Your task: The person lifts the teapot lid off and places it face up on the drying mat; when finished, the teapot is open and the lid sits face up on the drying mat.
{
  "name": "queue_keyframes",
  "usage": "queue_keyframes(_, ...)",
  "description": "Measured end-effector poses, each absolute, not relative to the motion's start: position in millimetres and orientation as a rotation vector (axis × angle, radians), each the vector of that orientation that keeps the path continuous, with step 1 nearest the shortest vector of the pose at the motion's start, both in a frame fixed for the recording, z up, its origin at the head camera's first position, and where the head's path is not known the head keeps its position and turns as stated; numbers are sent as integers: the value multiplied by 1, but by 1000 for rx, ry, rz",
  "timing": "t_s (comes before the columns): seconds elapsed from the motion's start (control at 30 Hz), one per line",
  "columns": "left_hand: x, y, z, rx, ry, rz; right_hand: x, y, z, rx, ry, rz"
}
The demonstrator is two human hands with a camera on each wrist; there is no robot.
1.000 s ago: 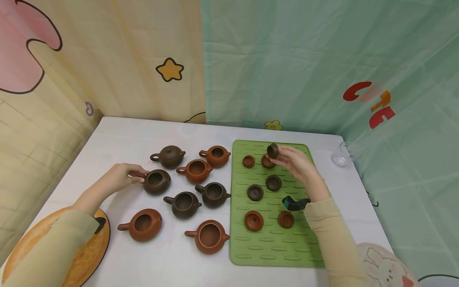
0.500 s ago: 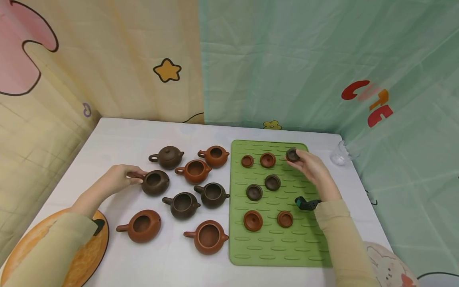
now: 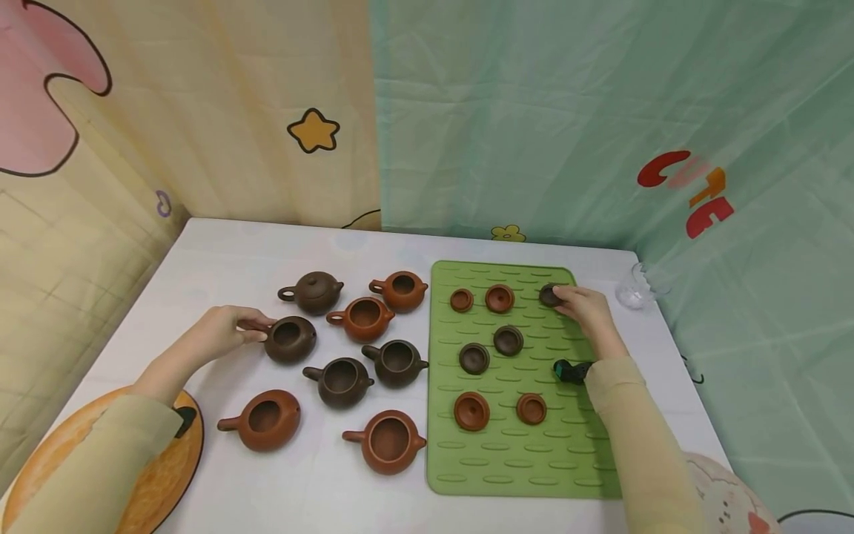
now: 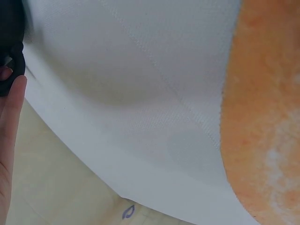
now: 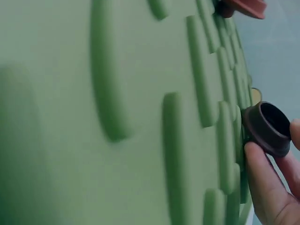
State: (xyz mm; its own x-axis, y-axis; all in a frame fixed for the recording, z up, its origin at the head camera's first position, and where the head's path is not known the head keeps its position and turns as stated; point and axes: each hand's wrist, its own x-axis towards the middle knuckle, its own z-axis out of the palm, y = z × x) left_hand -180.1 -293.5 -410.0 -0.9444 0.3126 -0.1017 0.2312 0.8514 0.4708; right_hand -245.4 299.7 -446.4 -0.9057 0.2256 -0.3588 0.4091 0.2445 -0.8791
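Observation:
My left hand [image 3: 216, 337] pinches the handle of a dark brown, lidless teapot [image 3: 291, 350] on the left of the table; in the left wrist view only the fingers and the dark handle [image 4: 19, 63] show at the edge. At the back right of the green mat [image 3: 467, 471], my right hand [image 3: 588, 315] holds a small dark teapot lid [image 3: 549, 295] between thumb and fingers. The right wrist view shows that lid [image 5: 260, 133] hollow side up, low at the mat surface; whether it touches the mat I cannot tell.
Several brown and reddish teapots without lids stand left of the mat, among them a red one [image 3: 390, 456]. One dark teapot [image 3: 316, 289] wears its lid. Several lids, such as a red one [image 3: 471, 411], lie on the mat. A clear glass item [image 3: 632, 295] stands right.
My right hand has carried the dark lid rightward from above a red lid and lowered it at the mat's back right corner. The left hand has stayed on the teapot handle.

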Motion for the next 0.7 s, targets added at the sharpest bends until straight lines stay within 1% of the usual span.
queue_keyframes(0.33, -179, -293, -411, 390, 2853, 710, -247, 298, -447, 618, 2407, -1622)
queue_keyframes(0.7, -180, -297, -414, 385, 2846, 712, -245, 298, -441, 541, 2409, -1473)
